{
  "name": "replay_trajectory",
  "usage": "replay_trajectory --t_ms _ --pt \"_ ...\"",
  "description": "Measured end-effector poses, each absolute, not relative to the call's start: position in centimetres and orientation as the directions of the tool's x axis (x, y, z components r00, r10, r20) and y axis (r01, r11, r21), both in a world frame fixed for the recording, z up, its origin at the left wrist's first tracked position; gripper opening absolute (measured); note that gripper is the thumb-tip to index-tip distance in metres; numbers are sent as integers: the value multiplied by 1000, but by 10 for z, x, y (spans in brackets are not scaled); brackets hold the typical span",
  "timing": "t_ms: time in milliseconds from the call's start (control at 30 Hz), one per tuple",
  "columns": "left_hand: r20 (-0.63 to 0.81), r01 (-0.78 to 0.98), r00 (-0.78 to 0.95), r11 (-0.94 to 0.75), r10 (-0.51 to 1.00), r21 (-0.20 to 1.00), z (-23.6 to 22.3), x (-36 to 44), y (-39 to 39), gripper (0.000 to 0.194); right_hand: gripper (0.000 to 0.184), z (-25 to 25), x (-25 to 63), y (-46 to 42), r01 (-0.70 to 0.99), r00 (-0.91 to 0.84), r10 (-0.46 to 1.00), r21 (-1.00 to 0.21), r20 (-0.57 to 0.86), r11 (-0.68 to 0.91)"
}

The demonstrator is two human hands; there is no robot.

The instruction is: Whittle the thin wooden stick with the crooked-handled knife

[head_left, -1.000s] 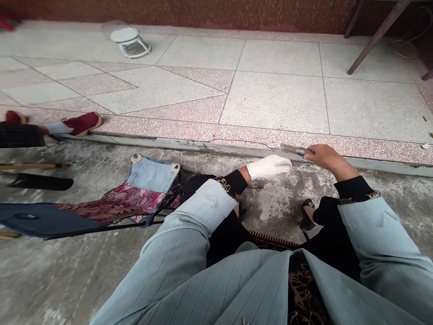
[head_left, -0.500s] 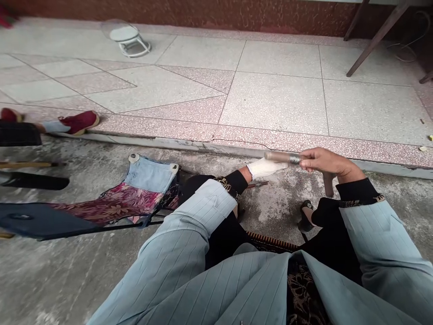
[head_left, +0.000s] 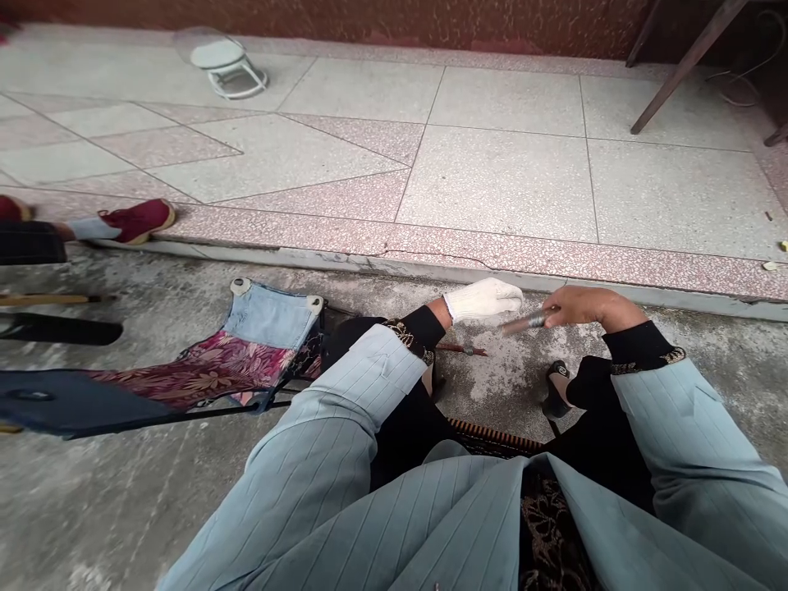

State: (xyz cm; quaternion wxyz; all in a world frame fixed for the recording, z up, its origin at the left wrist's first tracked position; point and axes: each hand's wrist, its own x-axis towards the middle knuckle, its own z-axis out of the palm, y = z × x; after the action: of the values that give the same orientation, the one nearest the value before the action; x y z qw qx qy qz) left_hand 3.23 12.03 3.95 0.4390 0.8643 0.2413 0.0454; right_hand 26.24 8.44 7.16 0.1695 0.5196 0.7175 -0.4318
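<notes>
My left hand (head_left: 483, 300) wears a white knit glove. Its fingers are loosely bent, with nothing visible in them. Just to its right, my bare right hand (head_left: 579, 305) is closed on a brown stick wound with silvery wire (head_left: 524, 323). The stick points left and down, below the glove's fingertips and blurred by motion; its other end is hidden in my fist. Beneath my left wrist, a reddish-brown stick (head_left: 461, 350) with a grey binding near its tip shows low down, partly hidden by my sleeve.
A folding chair (head_left: 203, 369) with patterned fabric stands at my left. Beyond my hands runs a raised tiled step (head_left: 492, 180), with a small white stool (head_left: 237, 70) on it. Another person's red shoe (head_left: 139, 220) rests at the step's left edge. A table leg (head_left: 683, 70) stands far right.
The wire-wound stick has swung down off my gloved hand, and its end now points lower left. A brown length hanging under my right wrist is no longer visible. My left fingers have bent slightly.
</notes>
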Motion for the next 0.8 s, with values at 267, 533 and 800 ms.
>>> replay_trajectory --t_ms 267,533,800 --pt "-153 328 806 -216 572 920 31 35 120 34 38 101 277 77 317 -444 837 -930 -319 -186" --pt "-157 280 929 -357 336 891 36 39 106 32 25 78 284 93 695 177 954 -656 -242 -295" --pt "-62 274 841 -323 538 906 58 23 117 29 31 73 279 93 963 -25 920 -255 -391 -83"
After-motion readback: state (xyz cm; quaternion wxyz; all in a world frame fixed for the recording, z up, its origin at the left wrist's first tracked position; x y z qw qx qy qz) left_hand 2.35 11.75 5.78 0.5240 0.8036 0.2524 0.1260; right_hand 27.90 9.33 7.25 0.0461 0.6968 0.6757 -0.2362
